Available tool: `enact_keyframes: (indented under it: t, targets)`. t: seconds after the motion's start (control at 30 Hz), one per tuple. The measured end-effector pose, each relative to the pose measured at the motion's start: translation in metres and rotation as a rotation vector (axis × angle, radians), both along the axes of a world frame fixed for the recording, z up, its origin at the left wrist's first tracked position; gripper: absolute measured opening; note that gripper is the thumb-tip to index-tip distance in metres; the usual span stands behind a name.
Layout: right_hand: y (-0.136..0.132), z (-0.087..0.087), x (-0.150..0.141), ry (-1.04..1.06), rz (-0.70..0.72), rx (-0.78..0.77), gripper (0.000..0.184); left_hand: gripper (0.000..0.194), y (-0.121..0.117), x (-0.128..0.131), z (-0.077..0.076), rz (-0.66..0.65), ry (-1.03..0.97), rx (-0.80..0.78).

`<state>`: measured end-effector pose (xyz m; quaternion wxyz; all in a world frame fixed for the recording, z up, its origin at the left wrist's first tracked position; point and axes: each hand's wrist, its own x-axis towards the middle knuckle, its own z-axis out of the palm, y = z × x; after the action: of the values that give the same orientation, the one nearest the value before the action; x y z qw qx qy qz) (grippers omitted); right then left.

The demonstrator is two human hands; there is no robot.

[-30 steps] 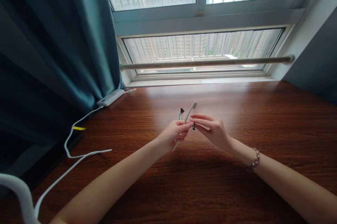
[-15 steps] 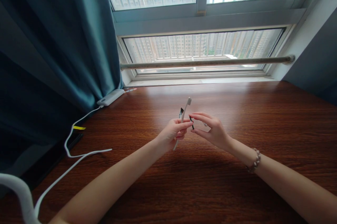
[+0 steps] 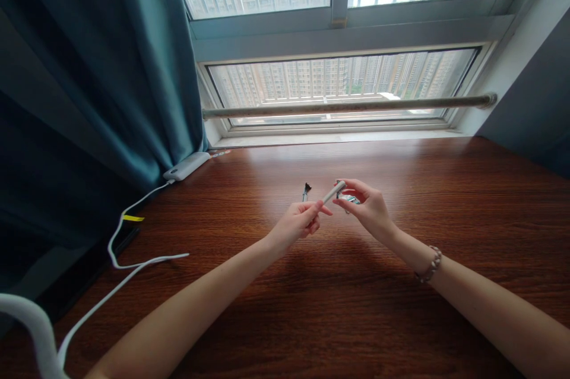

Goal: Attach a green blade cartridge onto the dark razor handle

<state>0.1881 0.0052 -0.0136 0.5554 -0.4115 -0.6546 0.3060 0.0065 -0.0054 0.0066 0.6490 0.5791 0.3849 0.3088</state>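
My left hand [image 3: 303, 217] is closed around the handle of a whitish toothbrush [image 3: 332, 192], which slants up to the right. Its bristles face down between the fingertips of my right hand [image 3: 363, 204]. The right thumb and fingers pinch a small, thin dark piece [image 3: 337, 193], partly hidden by the brush head; what kind of thing it is cannot be made out. Bristles and piece look close together or touching. Just beyond my left hand is a narrow item with a black, ragged tip [image 3: 307, 189]. Behind my right fingers shows a shiny pale-blue and white thing [image 3: 351, 198], mostly covered.
The brown wood-grain table [image 3: 267, 319] runs up to the window with a horizontal rail [image 3: 338, 109]. On the left, a white power strip [image 3: 187, 166] lies by a blue curtain [image 3: 133, 58]. A white cable [image 3: 111, 248] and a yellow strip [image 3: 133, 218] are nearby.
The toothbrush has swung from nearly upright down to the right, so its head now meets my right fingertips and the dark piece. My right hand has shifted slightly up and right.
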Motion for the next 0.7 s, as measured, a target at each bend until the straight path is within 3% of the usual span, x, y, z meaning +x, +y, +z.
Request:
enact_keyframes:
  t: [0.33, 0.5, 0.7]
  targets:
    - [0.0, -0.0011, 0.0006, -0.035, -0.025, -0.004, 0.039, 0.045, 0.0041, -0.0019, -0.0016, 0.139, 0.073, 0.14]
    - [-0.0037, 0.0031, -0.0004, -0.063, 0.045, 0.025, 0.037, 0.045, 0.0079, -0.006, -0.0038, 0.23, 0.05, 0.084]
    - [-0.0033, 0.0036, -0.0003, -0.08, 0.033, 0.01, 0.038, 0.046, 0.0056, -0.0046, -0.0051, 0.113, 0.013, 0.078]
